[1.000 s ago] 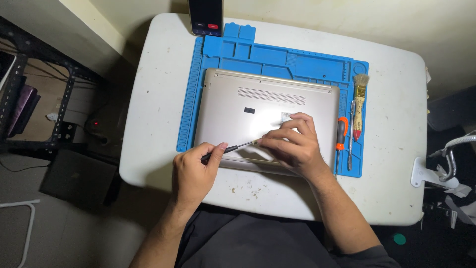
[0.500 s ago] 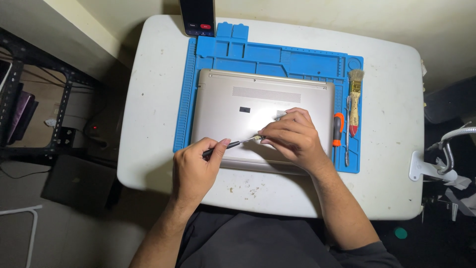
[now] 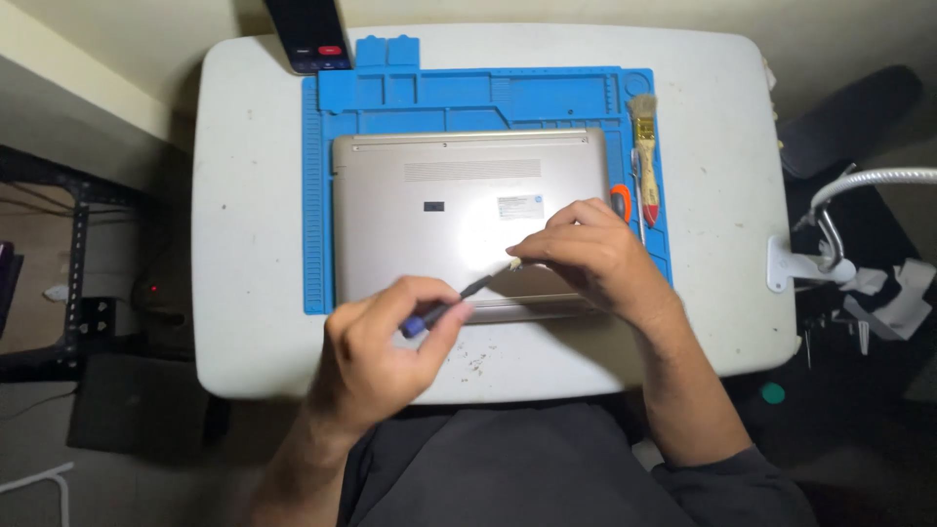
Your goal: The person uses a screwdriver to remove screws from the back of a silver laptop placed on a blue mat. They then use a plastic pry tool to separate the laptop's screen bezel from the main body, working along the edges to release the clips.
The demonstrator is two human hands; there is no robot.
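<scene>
On the scuffed white worktop (image 3: 244,195), a blue mat (image 3: 468,98) carries the upturned laptop (image 3: 459,195). Left hand (image 3: 386,346) grasps a screwdriver (image 3: 449,307); right hand (image 3: 590,256) pinches something small, dim room around.

Electronics repair bench: blue repair mat (image 3: 410,98) on white table (image 3: 244,195), upturned laptop (image 3: 459,195), brush (image 3: 644,156).

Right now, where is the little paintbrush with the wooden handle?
In the head view, the wooden-handled paintbrush lies along the right edge of the blue work mat, just right of the upside-down silver laptop, bristles pointing away.
</scene>
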